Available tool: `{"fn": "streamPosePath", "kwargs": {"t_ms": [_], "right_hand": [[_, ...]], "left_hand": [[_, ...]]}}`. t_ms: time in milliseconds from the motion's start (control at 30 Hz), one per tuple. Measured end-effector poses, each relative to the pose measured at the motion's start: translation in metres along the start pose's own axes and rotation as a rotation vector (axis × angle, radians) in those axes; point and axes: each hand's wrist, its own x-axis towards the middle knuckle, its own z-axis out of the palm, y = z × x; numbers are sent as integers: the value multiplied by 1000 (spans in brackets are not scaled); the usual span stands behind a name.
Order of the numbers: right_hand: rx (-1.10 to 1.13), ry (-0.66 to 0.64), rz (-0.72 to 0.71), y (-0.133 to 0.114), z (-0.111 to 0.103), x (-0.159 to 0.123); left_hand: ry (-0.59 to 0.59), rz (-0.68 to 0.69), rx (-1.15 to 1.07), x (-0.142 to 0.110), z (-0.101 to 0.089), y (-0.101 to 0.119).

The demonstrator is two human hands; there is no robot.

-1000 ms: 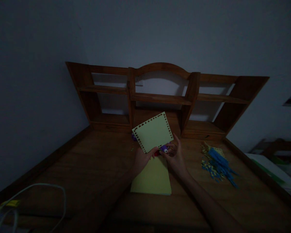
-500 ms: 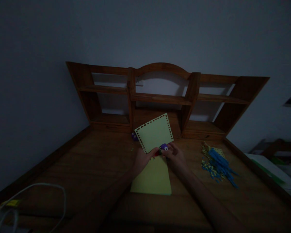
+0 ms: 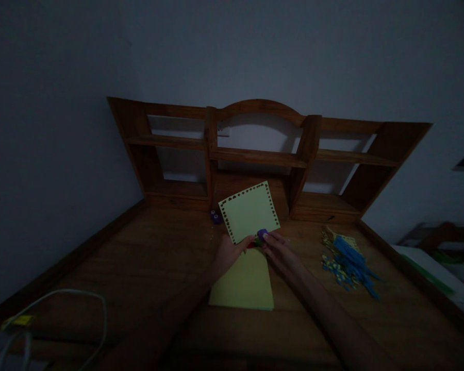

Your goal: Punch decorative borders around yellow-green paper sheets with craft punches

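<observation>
A pale yellow-green sheet of paper (image 3: 247,214) is held up at a tilt, with small shapes cut out along its edges. My left hand (image 3: 230,253) pinches it at its lower left corner. At the lower edge, my right hand (image 3: 280,250) grips a small purple craft punch (image 3: 262,235), thumb over its top. The sheet's edge meets the punch; whether it sits inside the slot is too dark to tell. Something red (image 3: 252,244) shows between the hands. Beneath them a stack of yellow paper (image 3: 243,284) lies on the wooden desk (image 3: 147,263).
More purple punches (image 3: 215,217) stand behind the sheet, left of it. On the right lies a pile of blue strips (image 3: 350,257) with yellow and blue paper bits. A wooden shelf unit (image 3: 257,156) spans the back. A white cable (image 3: 102,309) loops at the front left.
My right thumb has come over the top of the punch, covering its round white mark. The sheet has shifted slightly to the right.
</observation>
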Motion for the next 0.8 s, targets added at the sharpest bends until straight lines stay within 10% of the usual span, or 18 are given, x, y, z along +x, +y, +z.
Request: {"fn": "streamPosePath", "kwargs": {"t_ms": [800], "right_hand": [[-184,-43,-11,0,-2,3]], "left_hand": [[-81,15,45,5,3,-17]]}}
